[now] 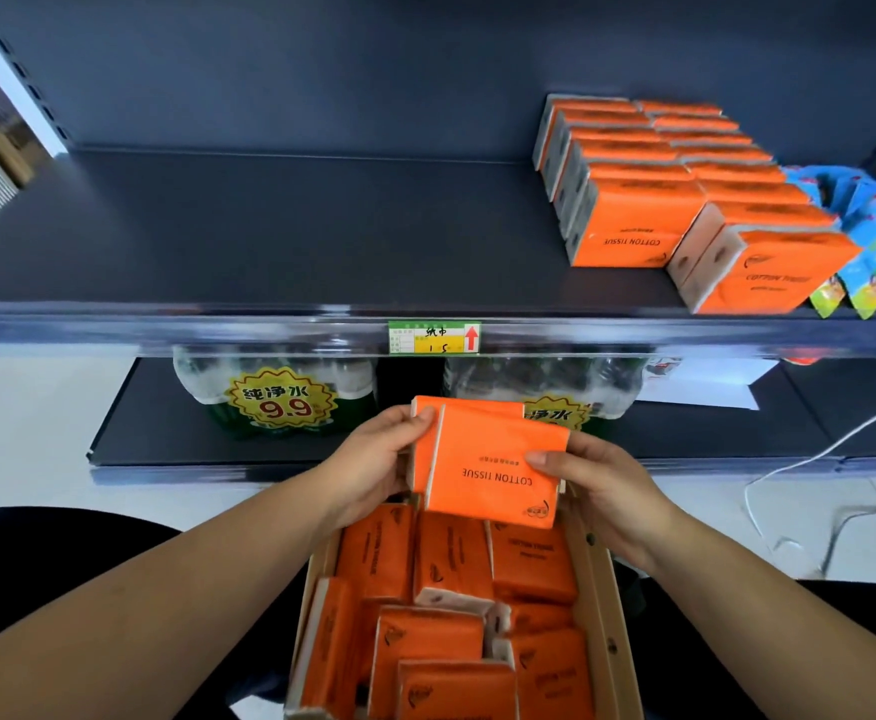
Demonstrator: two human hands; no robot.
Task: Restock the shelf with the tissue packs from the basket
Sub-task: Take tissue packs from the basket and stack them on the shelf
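Fingers (547, 458) of left hand (373, 459) and right hand (602, 491) gripping two tissue packs (493, 472) above basket (604, 621), below far shelf (269, 226).

Illumination bright, even and diffuse; shadows soft and faint. The dark shelf (269, 226) reads matte, while its clear front rail (165, 324) carries streaked glare. Wide-angle bowing is evident toward the edges. Blue packets (862, 210) at right are smeared; print on the tissue packs (493, 470) is legible.
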